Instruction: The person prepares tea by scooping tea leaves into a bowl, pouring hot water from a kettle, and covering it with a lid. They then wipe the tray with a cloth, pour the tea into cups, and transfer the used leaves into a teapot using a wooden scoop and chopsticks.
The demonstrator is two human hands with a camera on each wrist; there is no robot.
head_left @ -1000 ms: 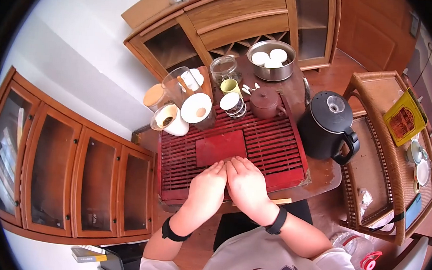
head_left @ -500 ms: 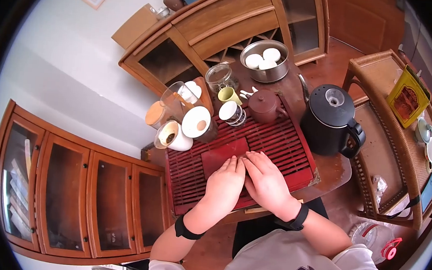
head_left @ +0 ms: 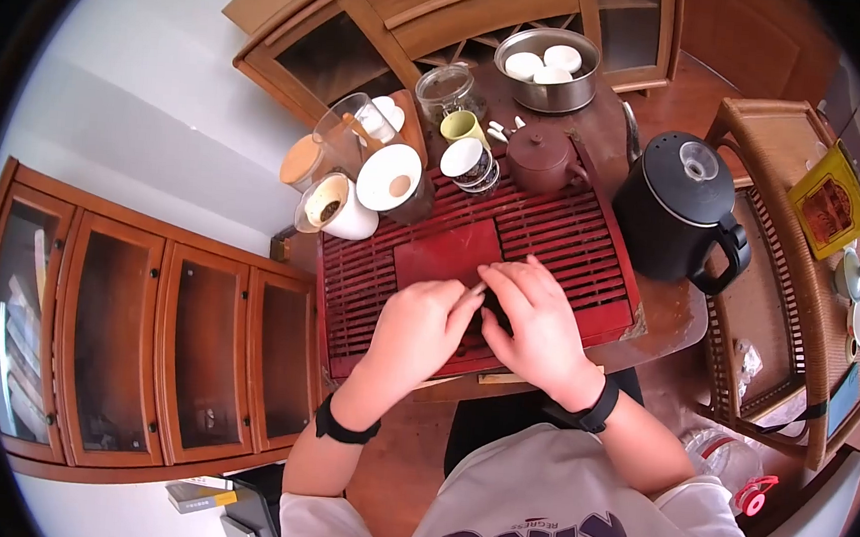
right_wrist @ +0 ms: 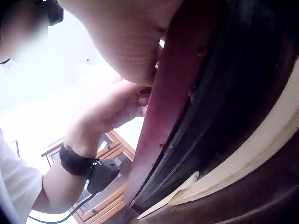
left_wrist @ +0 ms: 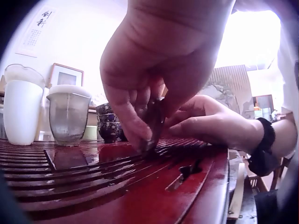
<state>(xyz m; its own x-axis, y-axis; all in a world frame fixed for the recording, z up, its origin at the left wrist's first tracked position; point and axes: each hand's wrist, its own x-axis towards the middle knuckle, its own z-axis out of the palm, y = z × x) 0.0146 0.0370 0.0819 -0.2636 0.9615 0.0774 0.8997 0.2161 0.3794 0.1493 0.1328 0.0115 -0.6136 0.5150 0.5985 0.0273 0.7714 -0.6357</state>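
Note:
In the left wrist view, a small dark, glossy object [left_wrist: 155,122] stands close over the slats of the red tea tray [left_wrist: 126,200]. The thumb and fingers of my left hand [head_left: 414,329] pinch it from above. My right hand [head_left: 537,328] meets it from the other side, fingers curved over its top and thumb low at its edge. Both hands hide most of it, and I cannot tell its kind. Behind them on the tray are a brown teapot [head_left: 542,159], stacked patterned cups [head_left: 470,164] and a green cup [head_left: 463,126].
A black electric kettle [head_left: 675,211] stands right of the tray. At its back left are a white pitcher [head_left: 351,218], a strainer [head_left: 390,181] and a glass jar [head_left: 450,92]. A steel pot [head_left: 546,89] holds white cups. A rattan cart [head_left: 735,115] is at the right.
The hands, earlier close together with flat fingers over the tray's front, have parted slightly, and the dark object shows between them. The left fingers are more bent. The head view has shifted.

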